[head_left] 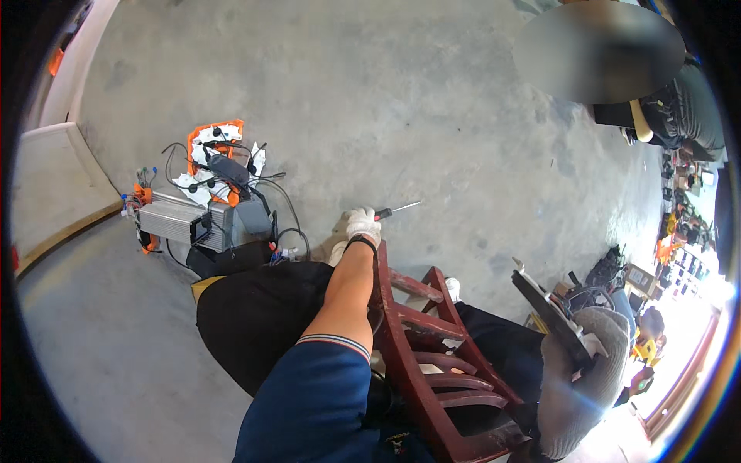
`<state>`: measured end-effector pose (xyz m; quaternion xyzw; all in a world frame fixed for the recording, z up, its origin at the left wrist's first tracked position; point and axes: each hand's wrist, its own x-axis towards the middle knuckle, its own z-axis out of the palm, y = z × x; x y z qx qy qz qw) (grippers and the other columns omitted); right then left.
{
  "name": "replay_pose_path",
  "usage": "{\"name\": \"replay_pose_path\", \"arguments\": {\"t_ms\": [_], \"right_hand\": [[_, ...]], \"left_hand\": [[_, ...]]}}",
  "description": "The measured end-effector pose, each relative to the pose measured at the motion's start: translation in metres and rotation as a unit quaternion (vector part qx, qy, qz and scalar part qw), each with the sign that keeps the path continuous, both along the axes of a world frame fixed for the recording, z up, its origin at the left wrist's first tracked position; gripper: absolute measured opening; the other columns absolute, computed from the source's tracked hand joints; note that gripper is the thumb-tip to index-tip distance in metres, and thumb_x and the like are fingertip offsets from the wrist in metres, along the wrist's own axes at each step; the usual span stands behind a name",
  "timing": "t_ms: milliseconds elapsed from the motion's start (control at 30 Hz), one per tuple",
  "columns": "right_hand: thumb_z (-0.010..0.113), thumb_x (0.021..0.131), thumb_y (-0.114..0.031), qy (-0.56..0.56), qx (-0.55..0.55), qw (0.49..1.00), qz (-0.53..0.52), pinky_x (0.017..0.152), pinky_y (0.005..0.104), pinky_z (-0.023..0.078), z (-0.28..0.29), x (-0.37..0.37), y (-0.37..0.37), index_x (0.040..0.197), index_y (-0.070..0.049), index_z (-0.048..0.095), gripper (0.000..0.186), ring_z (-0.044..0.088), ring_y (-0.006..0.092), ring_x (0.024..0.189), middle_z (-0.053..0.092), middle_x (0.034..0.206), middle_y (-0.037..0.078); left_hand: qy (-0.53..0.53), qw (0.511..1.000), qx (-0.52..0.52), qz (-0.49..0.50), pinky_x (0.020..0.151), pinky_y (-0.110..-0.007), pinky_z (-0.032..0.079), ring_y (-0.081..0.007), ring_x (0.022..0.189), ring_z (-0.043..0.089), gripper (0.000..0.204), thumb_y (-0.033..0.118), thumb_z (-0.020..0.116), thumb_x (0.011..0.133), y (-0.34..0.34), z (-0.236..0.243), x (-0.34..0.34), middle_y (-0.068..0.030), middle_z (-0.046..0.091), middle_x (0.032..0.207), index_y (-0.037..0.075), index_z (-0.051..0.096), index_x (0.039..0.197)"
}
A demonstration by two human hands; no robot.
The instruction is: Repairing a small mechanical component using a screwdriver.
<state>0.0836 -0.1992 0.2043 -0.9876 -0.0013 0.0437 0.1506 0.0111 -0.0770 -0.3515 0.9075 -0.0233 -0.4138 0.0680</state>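
Past chair [459,380], screwdriver [384,214] points right, slightly away.

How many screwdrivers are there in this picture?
1 that I can make out: the screwdriver in the person's white-gloved left hand, its shaft pointing right. Others may be hidden.

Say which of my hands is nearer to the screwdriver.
Left. The left hand holds the screwdriver by its handle; the right hand is well away toward the lower right, past the dark red chair.
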Motion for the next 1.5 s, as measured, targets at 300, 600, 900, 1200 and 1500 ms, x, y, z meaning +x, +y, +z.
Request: {"name": "replay_pose_path", "arguments": {"t_ms": [300, 600, 900, 1200, 1500], "right_hand": [[0.072, 0.066, 0.012, -0.03, 0.002, 0.997, 0.074, 0.088, 0.0352, 0.047, -0.002, 0.003, 0.0, 0.107, -0.002, 0.06, 0.044, 0.061, 0.0269, 0.098, 0.063, 0.103, 0.012], [0.075, 0.082, -0.011, -0.02, 0.126, 0.985, 0.114, 0.073, 0.044, 0.051, -0.001, 0.008, -0.023, 0.102, -0.003, 0.06, 0.026, 0.063, 0.0408, 0.09, 0.064, 0.096, 0.018], [0.07, 0.083, -0.026, 0.117, 0.293, 0.937, 0.149, 0.074, 0.0423, 0.05, -0.002, 0.014, -0.047, 0.097, 0.003, 0.063, 0.033, 0.064, 0.034, 0.078, 0.065, 0.081, 0.02], [0.066, 0.089, -0.027, 0.148, 0.391, 0.892, 0.169, 0.065, 0.0272, 0.05, 0.001, 0.014, -0.061, 0.102, 0.002, 0.068, 0.032, 0.058, 0.0103, 0.069, 0.066, 0.082, 0.004], [0.057, 0.095, -0.036, 0.186, 0.566, 0.802, 0.038, 0.055, 0.0297, 0.051, -0.015, 0.019, -0.071, 0.086, 0.0, 0.067, 0.039, 0.063, 0.0163, 0.062, 0.066, 0.075, 0.008]], "left_hand": [[0.035, 0.973, -0.113, 0.197, 0.096, -0.048, 0.052, -0.0369, 0.113, 0.064, 0.027, 0.018, 0.055, 0.091, -0.023, 0.082, 0.052, -0.0211, 0.067, 0.114, 0.013, 0.068, 0.114], [-0.007, 0.855, -0.456, 0.246, 0.082, -0.039, 0.057, -0.0247, 0.084, 0.069, 0.023, 0.016, 0.057, 0.091, -0.022, 0.223, 0.137, -0.0124, 0.069, 0.086, 0.011, 0.069, 0.11], [0.159, 0.634, -0.706, 0.272, 0.075, -0.028, 0.053, -0.0103, 0.082, 0.061, 0.05, 0.052, 0.057, 0.1, 0.057, 0.43, 0.119, -0.0016, 0.065, 0.094, 0.007, 0.069, 0.117], [0.121, 0.797, -0.558, 0.195, 0.077, -0.035, 0.06, -0.0184, 0.09, 0.07, 0.044, 0.029, 0.074, 0.09, 0.033, 0.506, 0.076, -0.0069, 0.065, 0.105, 0.004, 0.058, 0.122], [0.0, 0.633, -0.679, 0.371, 0.073, -0.034, 0.061, -0.0219, 0.081, 0.072, 0.036, 0.027, 0.071, 0.095, 0.027, 0.502, 0.061, -0.0103, 0.069, 0.094, -0.002, 0.062, 0.114]]}}
